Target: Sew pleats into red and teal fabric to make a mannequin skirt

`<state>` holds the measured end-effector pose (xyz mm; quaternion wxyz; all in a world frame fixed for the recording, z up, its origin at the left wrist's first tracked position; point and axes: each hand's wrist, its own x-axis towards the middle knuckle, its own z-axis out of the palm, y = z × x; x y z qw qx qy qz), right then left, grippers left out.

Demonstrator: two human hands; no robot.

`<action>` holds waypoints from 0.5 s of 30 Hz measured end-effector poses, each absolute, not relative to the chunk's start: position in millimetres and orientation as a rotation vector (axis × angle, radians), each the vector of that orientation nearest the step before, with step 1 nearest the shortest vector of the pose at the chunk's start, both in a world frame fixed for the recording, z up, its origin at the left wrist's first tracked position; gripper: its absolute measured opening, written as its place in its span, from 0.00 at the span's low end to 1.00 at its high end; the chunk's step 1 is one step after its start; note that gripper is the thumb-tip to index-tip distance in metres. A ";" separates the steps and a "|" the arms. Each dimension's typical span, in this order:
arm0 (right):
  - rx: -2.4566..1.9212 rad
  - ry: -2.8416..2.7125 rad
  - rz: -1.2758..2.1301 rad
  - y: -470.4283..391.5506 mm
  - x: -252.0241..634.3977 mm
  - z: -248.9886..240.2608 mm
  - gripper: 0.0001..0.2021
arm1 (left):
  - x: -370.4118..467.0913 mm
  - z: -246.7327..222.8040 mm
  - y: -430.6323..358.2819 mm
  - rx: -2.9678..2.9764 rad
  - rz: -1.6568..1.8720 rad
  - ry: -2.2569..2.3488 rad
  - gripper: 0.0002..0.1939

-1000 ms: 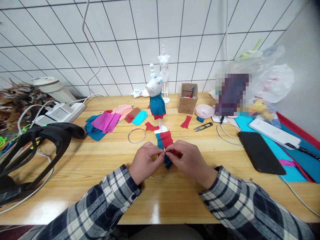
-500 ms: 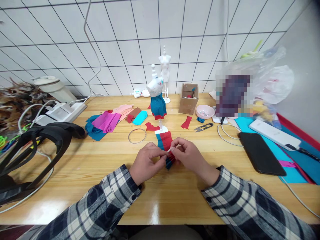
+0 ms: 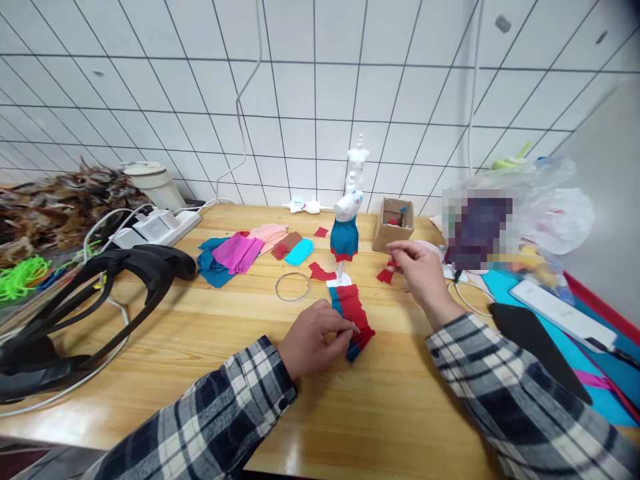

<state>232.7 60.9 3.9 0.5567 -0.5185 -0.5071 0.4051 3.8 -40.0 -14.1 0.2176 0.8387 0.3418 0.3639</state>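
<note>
On the wooden table lies a red and blue crepe strip (image 3: 354, 307), just in front of the small white mannequin (image 3: 346, 230), which wears a blue skirt with a red hem. My left hand (image 3: 320, 338) is closed at the strip's near part; a small pale thing shows at its fingertips, too small to make out. My right hand (image 3: 421, 272) is raised farther right, thumb and forefinger close together, near a red scrap (image 3: 387, 273) and partly in front of the pink bowl (image 3: 431, 248). What its fingertips hold, if anything, cannot be made out.
A metal ring (image 3: 293, 287) and folded crepe pieces (image 3: 239, 252) lie left of the mannequin. Behind stand a cardboard box (image 3: 395, 225) and another mannequin (image 3: 357, 163). At left is a black headset (image 3: 125, 313); at right, a black phone (image 3: 537, 347).
My right hand has left the strip and moved right and forward, towards the red scrap and bowl. My left hand stays at the strip. The whole view has shifted.
</note>
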 end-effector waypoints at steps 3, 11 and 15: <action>-1.401 -1.354 0.551 106.3 245.6 13.8 0.13 | 2.5 -16.5 -38.1 2.358 0.993 0.913 0.09; -1.686 -1.553 0.043 146.8 260.1 19.8 0.20 | 0.0 -17.6 -36.3 2.391 0.958 0.911 0.10; -1.674 -1.522 -0.010 142.5 268.7 10.5 0.16 | 0.6 -19.4 -35.4 2.372 0.962 0.937 0.10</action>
